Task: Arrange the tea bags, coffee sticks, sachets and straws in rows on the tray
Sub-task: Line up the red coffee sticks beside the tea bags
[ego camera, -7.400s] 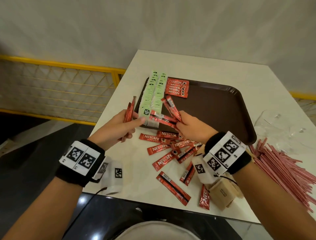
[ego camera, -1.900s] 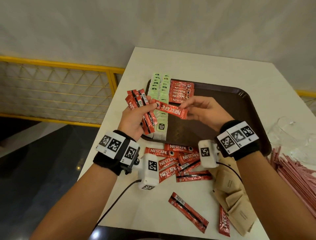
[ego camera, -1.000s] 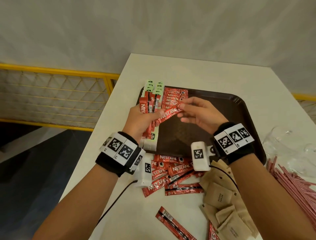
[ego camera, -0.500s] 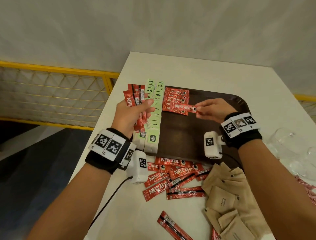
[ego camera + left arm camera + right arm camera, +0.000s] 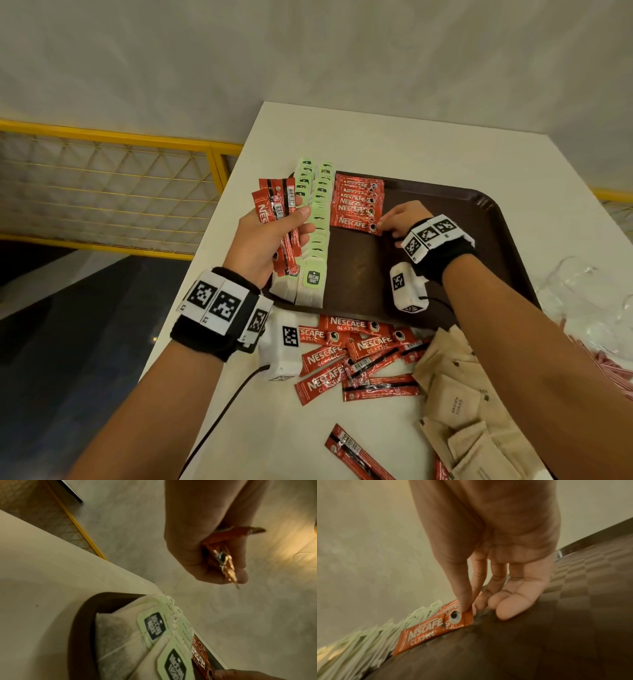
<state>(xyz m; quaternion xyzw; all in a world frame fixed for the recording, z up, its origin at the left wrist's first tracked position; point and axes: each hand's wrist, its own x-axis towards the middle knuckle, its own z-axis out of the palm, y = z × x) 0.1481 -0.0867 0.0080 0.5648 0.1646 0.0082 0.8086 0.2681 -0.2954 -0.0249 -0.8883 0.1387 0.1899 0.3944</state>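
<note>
A brown tray (image 5: 479, 240) carries two rows of green-tagged tea bags (image 5: 317, 222) along its left side. Beside them runs a row of red coffee sticks (image 5: 358, 202). My right hand (image 5: 385, 226) pinches the right end of the nearest stick (image 5: 354, 224), which lies flat on the tray at the row's near end. In the right wrist view, thumb and forefinger of that hand (image 5: 469, 608) pinch this stick (image 5: 433, 626). My left hand (image 5: 291, 222) is raised over the tea bags and grips a bundle of coffee sticks (image 5: 274, 202). The left wrist view shows that bundle (image 5: 224, 561) end-on.
Loose coffee sticks (image 5: 356, 356) lie on the white table in front of the tray, with a heap of brown sachets (image 5: 455, 411) to their right. Red straws (image 5: 613, 373) and clear plastic cups (image 5: 582, 284) are at the right edge. A yellow railing (image 5: 120, 137) runs along the left.
My right hand took one stick from the left hand's bundle, carried it right and down, and laid it at the near end of the stick row. The left hand kept its bundle.
</note>
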